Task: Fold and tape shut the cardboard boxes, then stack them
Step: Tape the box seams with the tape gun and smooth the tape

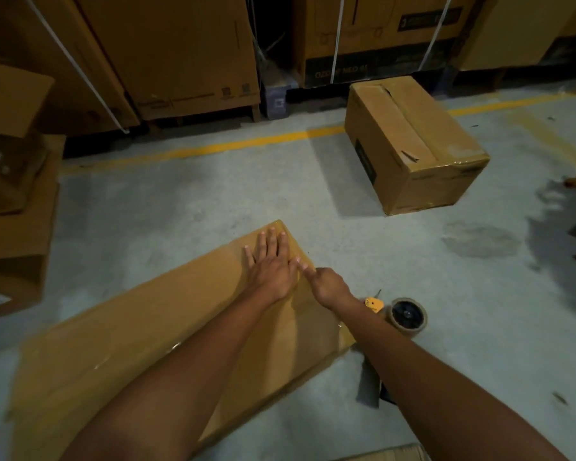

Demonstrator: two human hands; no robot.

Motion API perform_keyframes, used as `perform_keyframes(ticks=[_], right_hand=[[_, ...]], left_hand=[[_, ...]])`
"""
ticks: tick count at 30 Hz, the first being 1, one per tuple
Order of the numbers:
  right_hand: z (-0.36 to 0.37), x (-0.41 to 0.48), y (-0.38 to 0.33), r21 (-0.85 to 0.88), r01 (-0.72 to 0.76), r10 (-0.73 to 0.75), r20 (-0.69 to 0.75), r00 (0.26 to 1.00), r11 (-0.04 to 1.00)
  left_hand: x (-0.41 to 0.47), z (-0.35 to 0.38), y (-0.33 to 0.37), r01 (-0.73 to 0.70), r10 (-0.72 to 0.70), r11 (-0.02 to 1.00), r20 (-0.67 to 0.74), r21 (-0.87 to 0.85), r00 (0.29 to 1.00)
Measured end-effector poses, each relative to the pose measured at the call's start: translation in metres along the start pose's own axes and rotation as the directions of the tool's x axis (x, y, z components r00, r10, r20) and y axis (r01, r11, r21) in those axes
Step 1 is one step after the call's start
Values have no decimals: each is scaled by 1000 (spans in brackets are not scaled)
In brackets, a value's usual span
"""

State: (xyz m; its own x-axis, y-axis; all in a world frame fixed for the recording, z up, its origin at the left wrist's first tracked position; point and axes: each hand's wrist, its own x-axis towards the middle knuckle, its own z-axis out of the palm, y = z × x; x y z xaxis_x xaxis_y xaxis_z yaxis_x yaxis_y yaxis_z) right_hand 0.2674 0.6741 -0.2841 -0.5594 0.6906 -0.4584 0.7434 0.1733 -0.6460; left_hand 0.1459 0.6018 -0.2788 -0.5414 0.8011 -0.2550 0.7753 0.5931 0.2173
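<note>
A long brown cardboard box (140,331) lies on the concrete floor in front of me, with shiny tape along its right end. My left hand (270,261) lies flat on the box top near its far right corner, fingers spread. My right hand (326,285) rests at the box's right edge, its fingers curled and a fingertip touching the left hand's thumb side; it holds nothing I can see. A roll of brown tape (408,316) and a yellow cutter (374,304) lie on the floor just right of the box. A second box (413,144), taped shut, sits farther back right.
Large cartons (167,54) on pallets line the back, behind a yellow floor line (213,148). Open and stacked boxes (14,181) stand at the left. A dark flat scrap (369,384) lies under my right forearm. Dark stains mark the floor at right.
</note>
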Motion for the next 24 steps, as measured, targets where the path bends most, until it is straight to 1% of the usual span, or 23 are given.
perform_keyframes(ticks=[4, 6, 9, 12, 14, 16, 17, 18, 19, 20, 21, 22, 24], right_hand=[[7, -14, -2, 71, -141, 146, -68, 987, 987], [12, -25, -4, 152, -204, 222, -109, 969, 967], [23, -44, -6, 306, -284, 344, -164, 925, 909], [39, -65, -13, 469, -339, 459, -167, 872, 816], [54, -78, -24, 604, -320, 488, -133, 862, 730], [73, -80, -30, 704, -307, 488, -65, 870, 640], [82, -80, -33, 733, -315, 475, -13, 880, 603], [91, -77, -34, 734, -341, 452, 51, 890, 588], [96, -76, -36, 688, -362, 437, 72, 897, 629], [96, -76, -38, 610, -375, 417, 81, 905, 698], [95, -74, -39, 510, -397, 443, 35, 896, 763], [88, -77, -40, 457, -392, 470, -65, 880, 798], [70, -81, -38, 387, -355, 461, -227, 858, 851]], left_hand=[[-31, 4, 5, -85, 86, 996, 30, -23, 996], [-50, 6, 8, -108, 109, 994, 30, -25, 994], [-72, 6, 17, -140, 140, 990, 48, -1, 989], [-92, 5, 17, -178, 175, 983, 74, 34, 982], [-105, 7, 6, -182, 181, 983, 61, 11, 982], [-119, 15, -8, -161, 161, 987, 35, 2, 986], [-126, 19, -16, -139, 139, 990, 10, 14, 990], [-133, 23, -24, -102, 103, 995, -23, 22, 994], [-139, 28, -33, -48, 49, 999, -67, 15, 997], [-146, 32, -42, 20, -21, 1000, -116, -8, 993], [-152, 36, -49, 100, -105, 994, -157, -39, 982], [-159, 39, -55, 188, -197, 980, -179, -68, 964], [-166, 40, -58, 355, -380, 922, -188, -153, 906]])
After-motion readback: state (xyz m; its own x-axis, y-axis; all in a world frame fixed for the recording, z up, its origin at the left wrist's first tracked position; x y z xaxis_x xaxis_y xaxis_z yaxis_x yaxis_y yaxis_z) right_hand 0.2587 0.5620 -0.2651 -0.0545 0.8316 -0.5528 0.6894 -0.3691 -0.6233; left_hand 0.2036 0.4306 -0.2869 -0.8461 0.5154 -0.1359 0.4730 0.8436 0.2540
